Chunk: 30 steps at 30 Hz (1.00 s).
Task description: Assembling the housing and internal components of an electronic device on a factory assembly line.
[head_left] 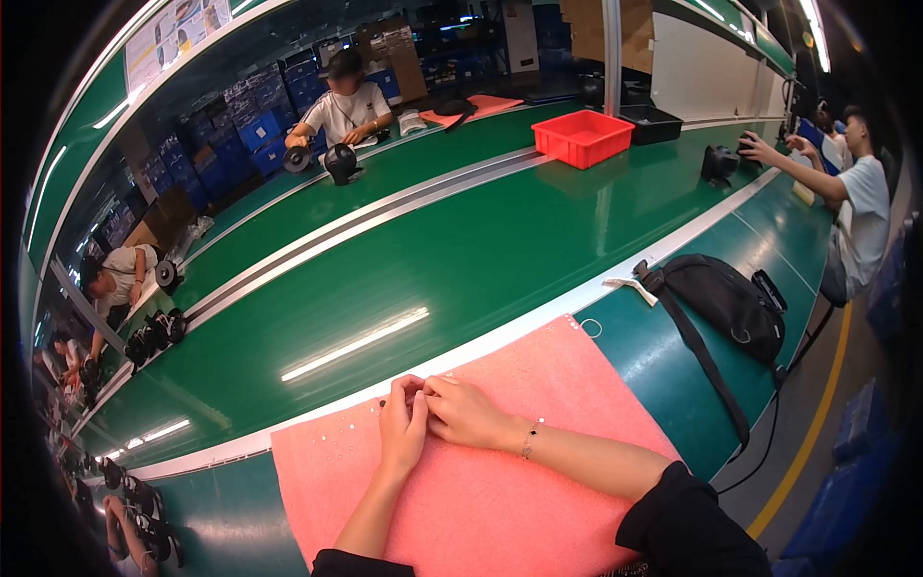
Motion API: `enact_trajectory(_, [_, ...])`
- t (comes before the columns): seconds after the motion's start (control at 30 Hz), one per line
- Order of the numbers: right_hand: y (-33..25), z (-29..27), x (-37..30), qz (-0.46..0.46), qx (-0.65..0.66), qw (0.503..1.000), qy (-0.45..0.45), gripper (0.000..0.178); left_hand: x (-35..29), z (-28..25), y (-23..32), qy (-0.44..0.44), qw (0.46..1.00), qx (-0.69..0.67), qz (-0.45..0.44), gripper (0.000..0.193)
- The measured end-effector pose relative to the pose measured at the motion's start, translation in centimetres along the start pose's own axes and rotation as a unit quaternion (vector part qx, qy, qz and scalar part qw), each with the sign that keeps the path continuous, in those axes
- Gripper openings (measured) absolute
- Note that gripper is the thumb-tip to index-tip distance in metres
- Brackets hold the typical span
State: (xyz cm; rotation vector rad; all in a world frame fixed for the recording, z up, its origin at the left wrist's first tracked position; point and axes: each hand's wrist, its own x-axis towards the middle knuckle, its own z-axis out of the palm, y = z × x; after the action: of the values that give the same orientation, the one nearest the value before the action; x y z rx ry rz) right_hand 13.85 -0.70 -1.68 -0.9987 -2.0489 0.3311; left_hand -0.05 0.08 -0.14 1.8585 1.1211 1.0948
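My left hand (402,423) and my right hand (465,412) meet over a pink foam mat (519,490), near its far edge. The fingers of both are bent and pressed together at the tips. Whatever they may hold between them is hidden or too small to name. A tiny dark bit (383,404) shows beside my left fingers. Small pale specks lie scattered on the mat around my hands. A thin bracelet (529,440) circles my right wrist.
Beyond the mat runs a green conveyor belt (385,279) with a red bin (583,140) and a black bin (652,125) across it. On my right lies a black bag (721,303) with its strap. Co-workers handle black round devices (340,163) along the line.
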Motion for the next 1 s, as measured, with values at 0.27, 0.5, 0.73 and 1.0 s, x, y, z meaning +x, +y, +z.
enact_trajectory(0.27, [0.01, 0.02, 0.0, 0.002, 0.003, 1.0, -0.002, 0.017, -0.01, 0.06, 0.04, 0.007, 1.0, -0.002, 0.004, 0.018])
enact_trajectory(0.5, [0.11, 0.1, -0.03, 0.002, 0.003, 1.0, -0.002, 0.017, 0.0, 0.08, -0.02, 0.007, 1.0, 0.003, 0.006, 0.018])
enact_trajectory(0.73, [0.13, 0.08, -0.01, -0.001, 0.001, 1.0, -0.004, 0.018, 0.03, 0.12, -0.02, 0.008, 1.0, -0.001, 0.006, 0.017])
enact_trajectory(1.0, [0.11, 0.03, -0.02, 0.001, 0.001, 1.0, -0.006, 0.019, 0.06, -0.1, -0.01, -0.008, 1.0, 0.009, -0.006, 0.019])
